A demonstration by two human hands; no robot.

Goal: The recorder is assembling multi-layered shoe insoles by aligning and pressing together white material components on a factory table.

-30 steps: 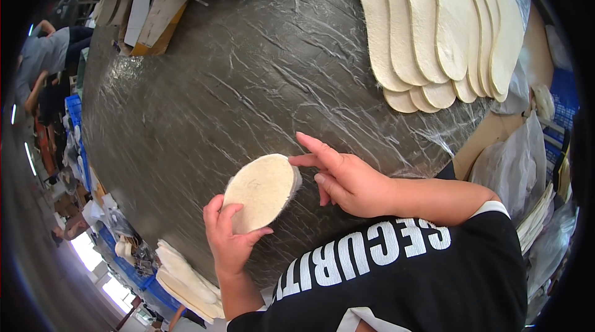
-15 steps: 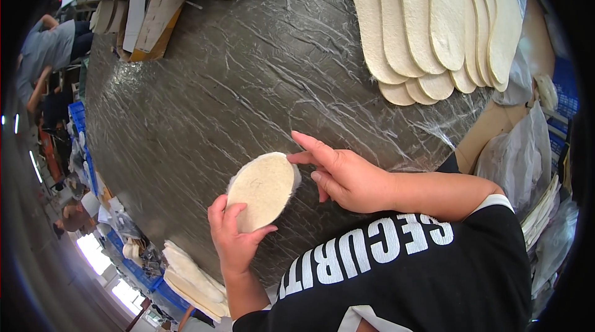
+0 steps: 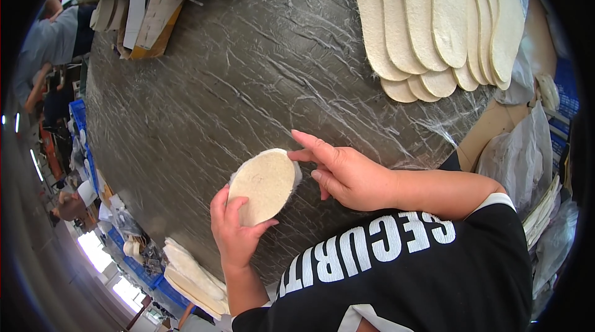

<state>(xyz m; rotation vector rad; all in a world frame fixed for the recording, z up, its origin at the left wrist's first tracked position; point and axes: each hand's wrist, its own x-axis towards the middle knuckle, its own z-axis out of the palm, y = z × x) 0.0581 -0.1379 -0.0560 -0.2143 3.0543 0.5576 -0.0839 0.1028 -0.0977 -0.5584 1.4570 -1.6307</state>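
A cream felt insole [image 3: 263,184] with a fluffy pale underside showing at its edge is held up over the dark table. My left hand [image 3: 238,227] grips its near left edge, thumb and fingers closed round it; the fingers behind it are hidden. At its right edge, my right hand [image 3: 353,177] is open, index finger stretched out past the rim. Another fingertip touches or nearly touches the edge there. Several matching insoles [image 3: 447,28] lie overlapped in a fan at the far right of the table.
The table [image 3: 186,103] has a wrinkled clear plastic cover. At the far left stands a cardboard box [image 3: 158,19]. Cream pieces [image 3: 195,279] lie at the near left edge, and plastic bags [image 3: 517,152] hang at the right. A person in grey [image 3: 52,41] is beyond the left side.
The insole and my left hand have shifted very slightly up and right. My right hand stays nearly still. The person at the far left has moved a little.
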